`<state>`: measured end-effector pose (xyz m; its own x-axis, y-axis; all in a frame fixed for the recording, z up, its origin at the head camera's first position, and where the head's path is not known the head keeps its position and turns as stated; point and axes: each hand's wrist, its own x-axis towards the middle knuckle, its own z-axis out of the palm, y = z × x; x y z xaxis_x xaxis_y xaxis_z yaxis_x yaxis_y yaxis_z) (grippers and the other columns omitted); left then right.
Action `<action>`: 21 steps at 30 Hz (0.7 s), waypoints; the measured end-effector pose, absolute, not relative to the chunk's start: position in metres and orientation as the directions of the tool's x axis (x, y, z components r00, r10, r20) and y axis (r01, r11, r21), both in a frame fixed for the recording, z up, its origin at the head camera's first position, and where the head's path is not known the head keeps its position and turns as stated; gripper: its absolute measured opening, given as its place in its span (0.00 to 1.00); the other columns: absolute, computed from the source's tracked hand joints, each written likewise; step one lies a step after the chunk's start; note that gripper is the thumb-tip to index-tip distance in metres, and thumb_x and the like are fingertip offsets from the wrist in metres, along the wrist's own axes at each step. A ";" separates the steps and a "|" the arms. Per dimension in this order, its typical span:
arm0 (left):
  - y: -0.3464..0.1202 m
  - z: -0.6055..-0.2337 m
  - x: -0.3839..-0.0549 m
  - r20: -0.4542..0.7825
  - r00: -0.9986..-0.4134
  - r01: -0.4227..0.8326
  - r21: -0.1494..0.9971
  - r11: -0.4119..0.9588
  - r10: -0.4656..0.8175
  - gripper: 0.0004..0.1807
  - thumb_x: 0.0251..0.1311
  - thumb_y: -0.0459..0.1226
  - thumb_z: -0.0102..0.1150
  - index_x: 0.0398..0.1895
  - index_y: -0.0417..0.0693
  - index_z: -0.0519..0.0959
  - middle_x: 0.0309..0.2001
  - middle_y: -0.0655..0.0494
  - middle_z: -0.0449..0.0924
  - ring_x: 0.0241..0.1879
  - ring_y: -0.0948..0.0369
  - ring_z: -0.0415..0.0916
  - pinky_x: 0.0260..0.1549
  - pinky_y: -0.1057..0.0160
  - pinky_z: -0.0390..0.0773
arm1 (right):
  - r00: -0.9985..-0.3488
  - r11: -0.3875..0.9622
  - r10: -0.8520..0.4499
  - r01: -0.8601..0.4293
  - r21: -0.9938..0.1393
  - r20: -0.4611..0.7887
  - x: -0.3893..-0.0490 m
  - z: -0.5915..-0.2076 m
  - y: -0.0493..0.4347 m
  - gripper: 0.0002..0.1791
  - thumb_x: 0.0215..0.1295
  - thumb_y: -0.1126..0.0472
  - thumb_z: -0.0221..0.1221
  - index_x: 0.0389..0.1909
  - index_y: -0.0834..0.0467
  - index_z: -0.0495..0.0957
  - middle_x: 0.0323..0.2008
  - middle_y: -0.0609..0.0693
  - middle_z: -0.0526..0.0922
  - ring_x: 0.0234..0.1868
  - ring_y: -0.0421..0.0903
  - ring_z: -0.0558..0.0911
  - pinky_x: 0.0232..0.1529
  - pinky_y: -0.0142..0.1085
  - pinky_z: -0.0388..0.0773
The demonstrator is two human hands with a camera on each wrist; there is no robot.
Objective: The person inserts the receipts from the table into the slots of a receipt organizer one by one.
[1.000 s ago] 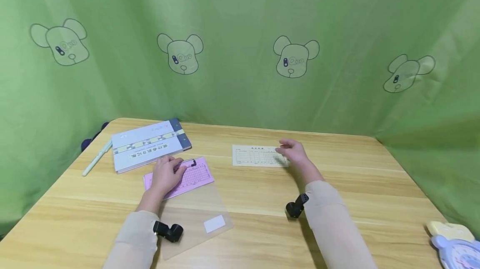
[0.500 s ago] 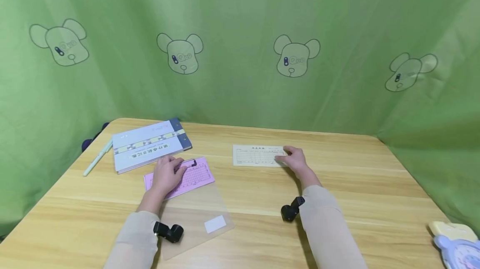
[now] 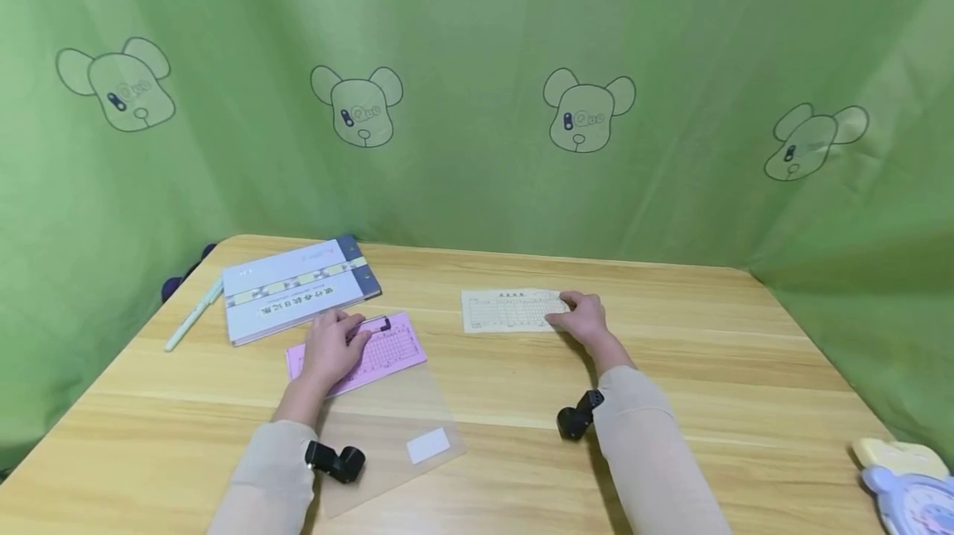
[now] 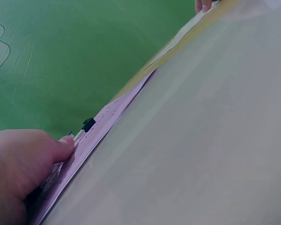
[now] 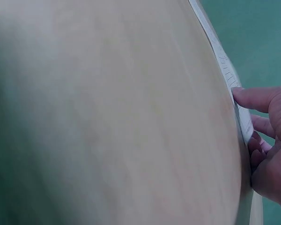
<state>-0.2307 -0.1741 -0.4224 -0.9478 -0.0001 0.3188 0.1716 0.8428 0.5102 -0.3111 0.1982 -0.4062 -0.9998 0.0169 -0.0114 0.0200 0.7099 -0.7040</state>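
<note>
In the head view, my left hand [image 3: 331, 350] lies over the top of a see-through clipboard [image 3: 395, 436]. Its thumb [image 4: 64, 147] bears on the metal clip [image 4: 84, 129], and the other fingers reach over the far edge. Under the clip lies a pink printed form [image 3: 387, 353]; my hand covers part of it. Further right, my right hand [image 3: 585, 321] pinches the right end of a pale printed slip [image 3: 510, 311], thumb on top and fingers curled beneath. That end of the slip bends up slightly, as the right wrist view shows.
A blue-and-white account book [image 3: 294, 291] lies at the back left, with a pale green pen [image 3: 194, 315] beside it. At the right front edge are a blue clock-like item [image 3: 913, 502] and a yellow block [image 3: 902, 459]. A green curtain [image 3: 477, 187] hangs behind the table.
My right hand has come down onto the right end of the pale slip and taken hold of it; that end now bends a little. My left hand has stayed put.
</note>
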 end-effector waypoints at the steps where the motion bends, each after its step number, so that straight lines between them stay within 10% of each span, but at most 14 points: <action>1: -0.174 -0.422 -0.231 0.319 -0.948 0.171 0.511 0.843 -0.001 0.18 0.53 0.39 0.54 0.45 0.37 0.74 0.38 0.46 0.68 0.39 0.51 0.61 0.39 0.53 0.60 | -1.000 0.704 0.019 0.021 -0.710 -0.010 -0.311 -0.406 0.198 0.30 0.48 0.61 0.60 0.53 0.70 0.65 0.53 0.68 0.59 0.55 0.61 0.57 0.55 0.46 0.52; 21: -0.174 -0.424 -0.232 0.326 -0.945 0.175 0.509 0.843 0.000 0.18 0.53 0.38 0.55 0.45 0.37 0.75 0.37 0.46 0.68 0.39 0.51 0.62 0.39 0.54 0.60 | -0.987 0.648 0.062 -0.071 -0.758 0.146 -0.295 -0.415 0.200 0.15 0.52 0.67 0.55 0.42 0.67 0.73 0.51 0.65 0.67 0.56 0.59 0.61 0.55 0.46 0.54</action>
<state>-0.2315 -0.1739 -0.4236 -0.9454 -0.0005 0.3260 0.1752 0.8426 0.5092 -0.2954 0.2001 -0.4147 -0.9874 0.0622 0.1457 -0.0711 0.6479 -0.7584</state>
